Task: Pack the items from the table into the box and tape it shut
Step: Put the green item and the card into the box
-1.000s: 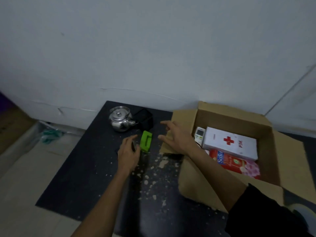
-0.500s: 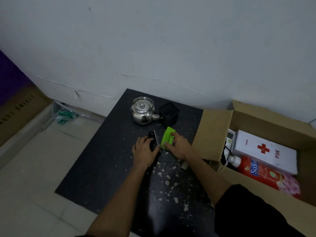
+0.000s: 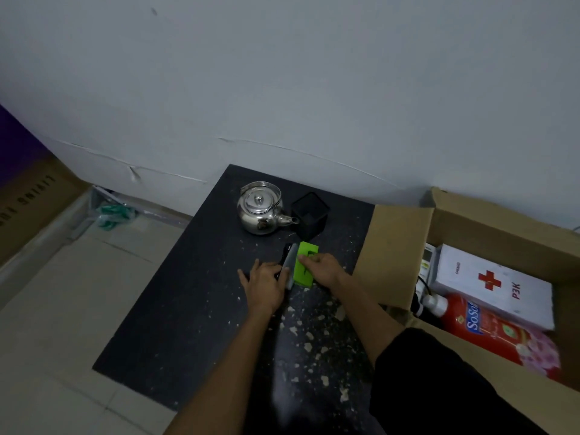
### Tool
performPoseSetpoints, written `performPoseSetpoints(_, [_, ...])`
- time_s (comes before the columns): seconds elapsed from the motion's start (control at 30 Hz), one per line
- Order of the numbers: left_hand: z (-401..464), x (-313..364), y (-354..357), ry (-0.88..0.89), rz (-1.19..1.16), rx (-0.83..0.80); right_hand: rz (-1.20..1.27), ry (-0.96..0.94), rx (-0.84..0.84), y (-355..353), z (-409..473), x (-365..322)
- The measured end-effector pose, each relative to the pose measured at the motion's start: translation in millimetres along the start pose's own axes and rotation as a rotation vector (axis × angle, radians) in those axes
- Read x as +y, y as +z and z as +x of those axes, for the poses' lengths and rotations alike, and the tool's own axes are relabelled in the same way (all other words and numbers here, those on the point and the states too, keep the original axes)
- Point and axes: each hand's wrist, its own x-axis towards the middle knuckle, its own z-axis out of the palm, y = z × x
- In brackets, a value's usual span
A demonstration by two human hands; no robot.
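On the black table [image 3: 175, 309] my right hand [image 3: 323, 270] grips a bright green flat item [image 3: 303, 262]. Just left of it, my left hand [image 3: 266, 285] lies over a dark item with a grey edge [image 3: 289, 265], thumb against it; whether the fingers curl round it is hidden. Behind them stand a shiny steel kettle [image 3: 260, 211] and a black square cup [image 3: 309, 215]. The open cardboard box [image 3: 390, 255] at the right holds a white first-aid case [image 3: 492, 284], a red bottle [image 3: 499, 337] and a remote [image 3: 427, 257].
White flecks litter the table's near part. A grey wall runs behind the table and box. To the left lie pale floor tiles, a green bag [image 3: 111, 213] by the wall and a brown carton [image 3: 28, 208].
My right hand came back from the box flap and took hold of the green item. My left hand shifted slightly onto the dark item. The view swung left.
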Motion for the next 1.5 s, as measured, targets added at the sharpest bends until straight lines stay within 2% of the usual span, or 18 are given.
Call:
performPoseSetpoints(0.17, [-11.2, 14.4, -3.3, 0.035, -0.142, 0.069, 0.082, -0.013, 0.049, -3.1, -14.0, -3.7])
performPoseSetpoints(0.27, [-18.9, 22.3, -11.1, 0.071, -0.352, 0.138, 0.164, -0.048, 0.071, -12.4, -27.1, -18.9])
performPoseSetpoints(0.33, [-24.0, 30.3, -21.1, 0.052, -0.471, 0.18, 0.218, -0.09, 0.1, -18.8, -37.0, -31.5])
performPoseSetpoints(0.53, [-24.4, 62.1, -50.4, 0.03, -0.632, 0.223, 0.233, -0.214, 0.159, -38.8, -59.9, -61.4])
performPoseSetpoints(0.63, [-22.9, 86.2, -54.9, -0.006, -0.743, 0.228, 0.249, -0.249, 0.245, -61.4, -74.0, -65.1])
performPoseSetpoints(0.7, [-19.0, 98.9, -52.8, 0.007, -0.809, 0.195, 0.284, -0.259, 0.291, -79.5, -81.2, -62.7])
performPoseSetpoints(0.9, [-19.7, 155.5, -29.4, 0.111, -1.105, -0.079, 0.391, -0.314, 0.39, -141.8, -104.3, -35.0])
performPoseSetpoints(1.1, [-13.1, 192.4, 2.3, 0.111, -0.953, -0.218, 0.521, -0.281, 0.369, -186.6, -118.0, 4.8])
performPoseSetpoints(1.23, [-9.3, 219.6, 21.6, 0.192, -0.771, -0.306, 0.588, -0.249, 0.404, -209.5, -116.3, 30.8])
performPoseSetpoints(1.5, [9.9, 248.7, 49.6, 0.497, -0.355, -0.257, 0.633, -0.043, 0.534, -236.5, -89.9, 76.6])
